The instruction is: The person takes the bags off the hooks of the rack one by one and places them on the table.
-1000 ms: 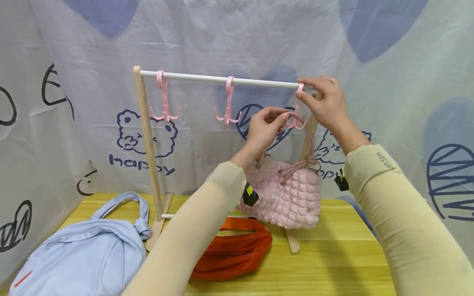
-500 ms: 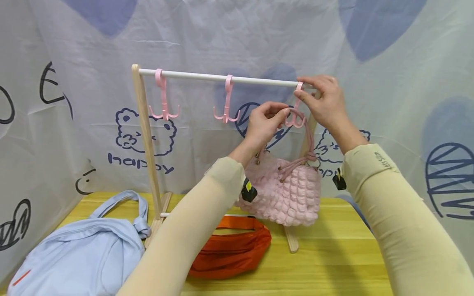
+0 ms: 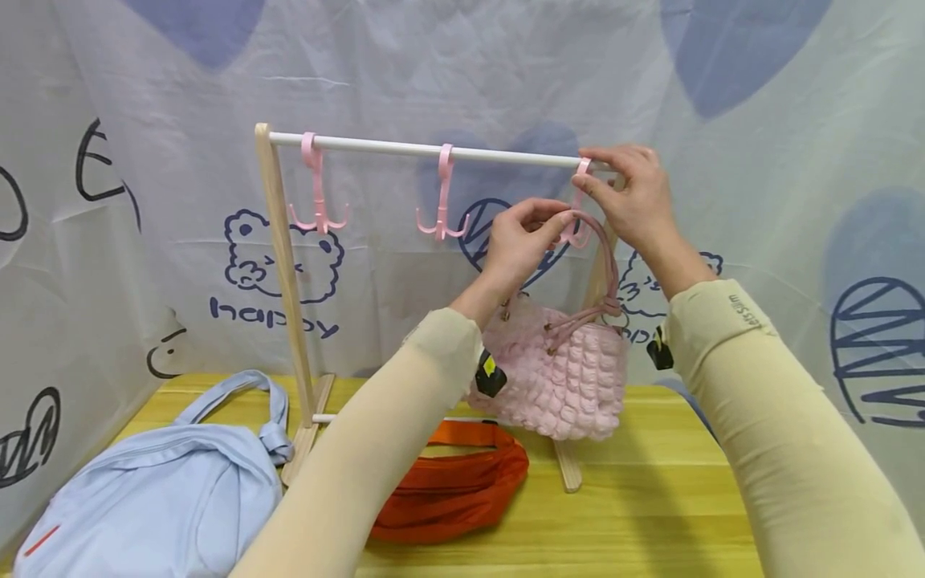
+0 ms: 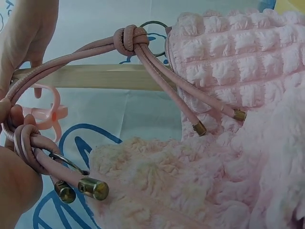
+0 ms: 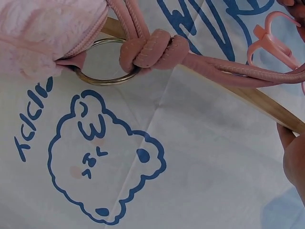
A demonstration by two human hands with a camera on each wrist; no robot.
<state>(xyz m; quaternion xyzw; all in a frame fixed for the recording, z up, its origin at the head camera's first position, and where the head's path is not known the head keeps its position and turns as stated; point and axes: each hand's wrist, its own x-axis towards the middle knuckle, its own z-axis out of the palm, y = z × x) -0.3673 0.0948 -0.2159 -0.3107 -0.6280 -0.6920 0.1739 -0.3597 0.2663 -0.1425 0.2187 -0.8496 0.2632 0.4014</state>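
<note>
My left hand (image 3: 516,245) pinches the looped handle (image 3: 610,261) of a pink puffy handbag (image 3: 560,385), which hangs below it, off the table. Just beyond the handle is the right-hand pink hook (image 3: 576,233), partly hidden by hand and handle. My right hand (image 3: 639,199) holds the top of that hook at the white rod (image 3: 516,158) between thumb and fingers. In the left wrist view the handle's knot (image 4: 131,40) and metal-tipped cord ends show. A metal ring (image 5: 107,81) joins handle and bag in the right wrist view.
Two more pink hooks (image 3: 319,193) hang along the rod to the left. Wooden posts (image 3: 285,265) carry the rod. A light blue bag (image 3: 166,498) lies on the table (image 3: 636,522) at left, and an orange waist bag (image 3: 455,498) lies under the rack.
My left hand has risen slightly and moved a little right, lifting the handle into a higher arc beside the hook prongs. The right hand stays at the hook's top.
</note>
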